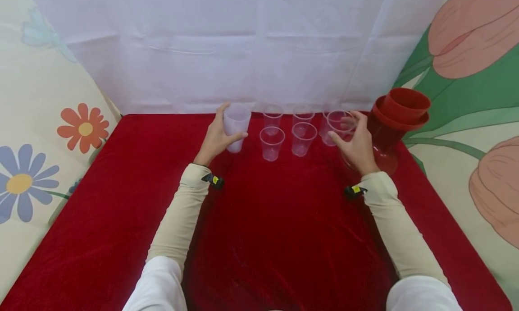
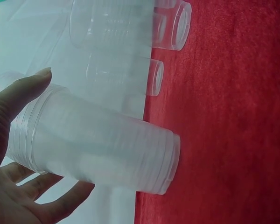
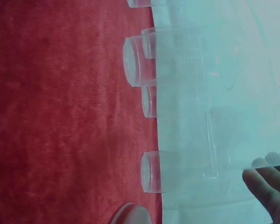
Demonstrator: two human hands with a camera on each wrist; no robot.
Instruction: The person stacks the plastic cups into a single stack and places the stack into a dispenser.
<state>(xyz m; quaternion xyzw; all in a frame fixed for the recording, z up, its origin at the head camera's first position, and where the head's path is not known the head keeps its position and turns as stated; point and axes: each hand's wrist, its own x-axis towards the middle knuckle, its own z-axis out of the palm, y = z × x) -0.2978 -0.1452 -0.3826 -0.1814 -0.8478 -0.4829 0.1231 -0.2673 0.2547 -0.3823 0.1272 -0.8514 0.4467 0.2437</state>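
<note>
On my feed, the left hand (image 1: 216, 137) grips a nested cup stack (image 1: 237, 121) left of the standing plastic cups (image 1: 272, 145); the right hand (image 1: 358, 145) holds a clear cup (image 1: 339, 122) at their right.

Red tablecloth (image 1: 288, 230), creased white backdrop (image 1: 227, 49) behind, floral left hanging (image 1: 36, 103), tulip-patterned right hanging (image 1: 470, 108).

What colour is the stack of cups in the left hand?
The stack is translucent and whitish, clearest in the left wrist view.
</note>
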